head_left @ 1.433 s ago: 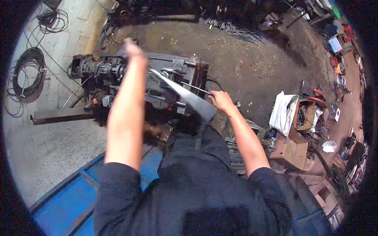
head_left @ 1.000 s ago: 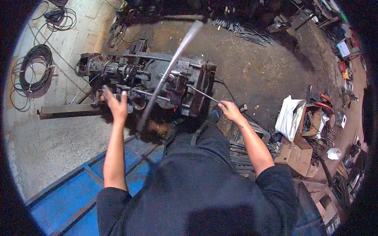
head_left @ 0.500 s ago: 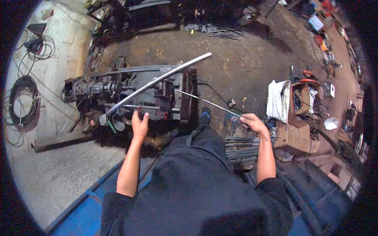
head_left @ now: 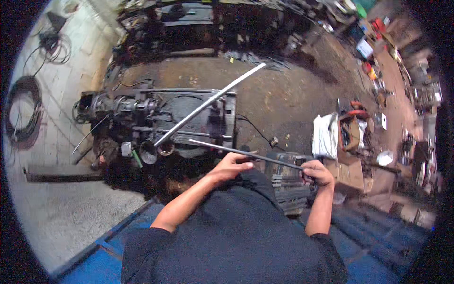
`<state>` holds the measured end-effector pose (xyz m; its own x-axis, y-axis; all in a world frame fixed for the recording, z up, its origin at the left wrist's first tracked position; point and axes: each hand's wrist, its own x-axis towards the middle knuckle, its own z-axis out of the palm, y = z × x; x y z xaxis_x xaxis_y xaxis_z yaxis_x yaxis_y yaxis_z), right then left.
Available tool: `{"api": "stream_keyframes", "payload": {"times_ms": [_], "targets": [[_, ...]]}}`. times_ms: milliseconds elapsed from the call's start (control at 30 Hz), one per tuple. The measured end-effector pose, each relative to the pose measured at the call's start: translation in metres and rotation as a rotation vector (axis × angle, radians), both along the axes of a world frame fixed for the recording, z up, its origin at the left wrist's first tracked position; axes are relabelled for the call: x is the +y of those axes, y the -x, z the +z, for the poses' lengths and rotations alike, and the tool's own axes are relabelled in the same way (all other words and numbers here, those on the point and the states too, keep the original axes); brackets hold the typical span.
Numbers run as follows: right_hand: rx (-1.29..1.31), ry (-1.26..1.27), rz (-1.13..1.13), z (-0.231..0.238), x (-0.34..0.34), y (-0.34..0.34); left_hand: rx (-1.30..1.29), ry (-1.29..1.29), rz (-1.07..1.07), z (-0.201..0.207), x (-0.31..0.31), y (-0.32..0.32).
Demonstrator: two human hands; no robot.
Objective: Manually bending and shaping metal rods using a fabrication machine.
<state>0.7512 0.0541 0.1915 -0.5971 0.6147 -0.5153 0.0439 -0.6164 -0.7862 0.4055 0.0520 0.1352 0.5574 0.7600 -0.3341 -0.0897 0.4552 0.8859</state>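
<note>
My right hand is closed around one end of a thin metal rod, which slants up to the left across the front of my body. My left hand is just below the middle of that rod, its thumb stretched out apart from the fingers. The fingertips are partly lost beside the rod, and whether they touch it I cannot tell. Left of my hands stands a dark, greasy machine with shafts and bars. A long bright metal bar lies slanted across its top.
A stack of metal rods lies beside my right forearm. Farther right are a white sack and an open cardboard box. A coiled black cable hangs on the left wall. A dark beam lies at the lower left.
My left hand has moved from the machine's front edge rightward to the rod. My right hand has come down slightly, and the rod now lies nearer my body. The view has shifted a little.
</note>
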Motion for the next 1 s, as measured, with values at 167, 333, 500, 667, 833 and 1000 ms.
{"api": "stream_keyframes", "payload": {"times_ms": [167,333,500,667,833,1000], "targets": [[0.095,-0.170,0.142,0.020,0.045,0.098,-0.395,0.016,0.434,0.040,-0.014,0.044],[0.110,-0.342,0.200,0.044,0.079,0.189,-0.492,-0.216,0.812,0.081,-0.030,0.096],[0.823,-0.287,0.022,0.028,0.087,0.285,-0.298,-0.571,1.117,0.118,-0.041,0.136],[0.607,-0.290,-0.147,0.081,0.043,0.379,-0.373,-0.704,1.304,0.152,-0.053,0.165],[0.714,-0.322,-0.095,0.134,-0.001,0.443,-0.268,-0.725,1.433,0.171,-0.073,0.184],[0.709,-0.400,-0.030,0.139,0.003,0.466,-0.208,-0.732,1.426,0.183,-0.089,0.208]]}}
